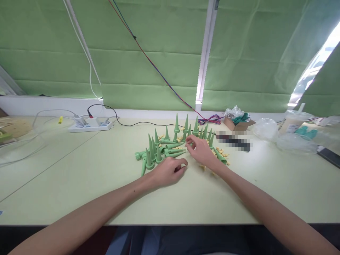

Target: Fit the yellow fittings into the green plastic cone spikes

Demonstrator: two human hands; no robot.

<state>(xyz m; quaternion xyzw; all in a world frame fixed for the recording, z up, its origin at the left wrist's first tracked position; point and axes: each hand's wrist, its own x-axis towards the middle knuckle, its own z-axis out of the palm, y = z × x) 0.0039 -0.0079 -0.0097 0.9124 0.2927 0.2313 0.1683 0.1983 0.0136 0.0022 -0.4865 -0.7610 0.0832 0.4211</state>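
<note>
Green plastic cone-shaped spikes cover the middle of the table, several upright on their round bases and others lying down. Small yellow plastic pieces are scattered among them and to the right. My left hand rests on the table in front of the left spikes, loosely curled, with a gap between thumb and forefinger and nothing visible in it. Over the right part of the group is my right hand, its fingertips pinched together. Whatever they hold is too small to make out. Its forearm partly hides yellow pieces beneath.
A white power strip with plugs and cables lies at the back left. Back right are a small cardboard box, a plastic cup with a straw, clear plastic bags and a dark phone-like object. A blurred dark object lies nearer.
</note>
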